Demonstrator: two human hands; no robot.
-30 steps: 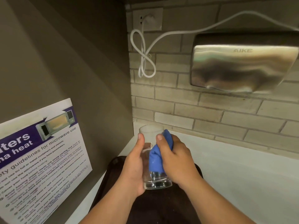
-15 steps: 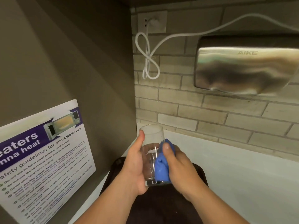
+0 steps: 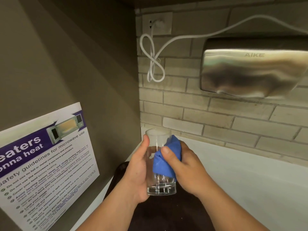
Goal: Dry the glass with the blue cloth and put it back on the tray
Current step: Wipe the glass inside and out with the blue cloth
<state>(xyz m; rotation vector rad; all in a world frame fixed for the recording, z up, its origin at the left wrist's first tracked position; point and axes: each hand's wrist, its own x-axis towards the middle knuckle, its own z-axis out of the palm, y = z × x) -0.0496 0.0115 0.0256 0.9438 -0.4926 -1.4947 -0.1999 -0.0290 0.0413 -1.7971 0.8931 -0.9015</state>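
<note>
Glass (image 3: 159, 164) upright, held above the dark tray (image 3: 121, 170), not set down. Left hand (image 3: 137, 174) wraps the glass's left side, thumb up near the rim, fingers curled round the back. Right hand (image 3: 185, 169) grips the bunched blue cloth (image 3: 166, 161) and presses it against the glass's right wall, thumb laid across the front of the cloth.

Against half a second ago: the cloth sits higher on the glass. It then reached down to the base; the thick clear base is now uncovered, and the cloth's upper fold pokes up near the rim. This roughly matches its position a full second ago. Left-hand grip unchanged.

Tray rests on the white bench (image 3: 250, 189) in the corner. Microwave safety poster (image 3: 48, 162) on the left wall; steel hand dryer (image 3: 253, 74) and looped white cable (image 3: 154, 64) on the brick wall behind.
</note>
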